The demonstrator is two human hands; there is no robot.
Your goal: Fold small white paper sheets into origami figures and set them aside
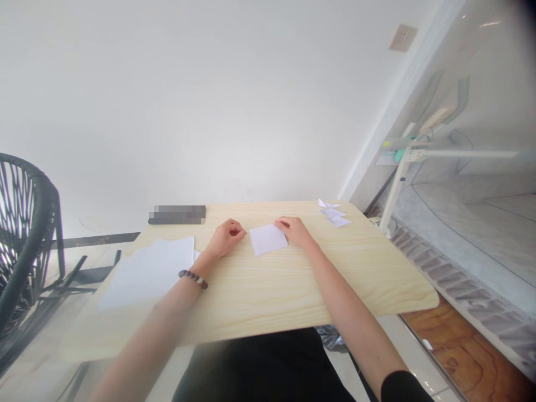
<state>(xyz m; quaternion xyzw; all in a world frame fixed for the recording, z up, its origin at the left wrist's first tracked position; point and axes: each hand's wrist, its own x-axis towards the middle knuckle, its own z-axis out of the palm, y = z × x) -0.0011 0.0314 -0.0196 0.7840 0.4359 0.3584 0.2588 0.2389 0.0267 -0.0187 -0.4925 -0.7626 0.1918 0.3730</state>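
Observation:
A small white piece of folded paper (268, 240) lies on the light wood table in front of me. My right hand (291, 229) has its fingers closed on the paper's upper right corner. Just left of the paper is my left hand (228, 235), its fingers curled and thumb and fingertips drawn together, with nothing visible between them. A narrow gap separates those fingertips from the paper's left edge. A dark bead bracelet (193, 278) circles my left wrist.
White paper sheets (154, 268) lie at the table's left, partly behind my left forearm. Several folded white paper pieces (333, 213) sit at the far right. A dark, pixelated object (178, 215) lies at the back left. A woven chair (29, 240) stands left of the table (259, 312).

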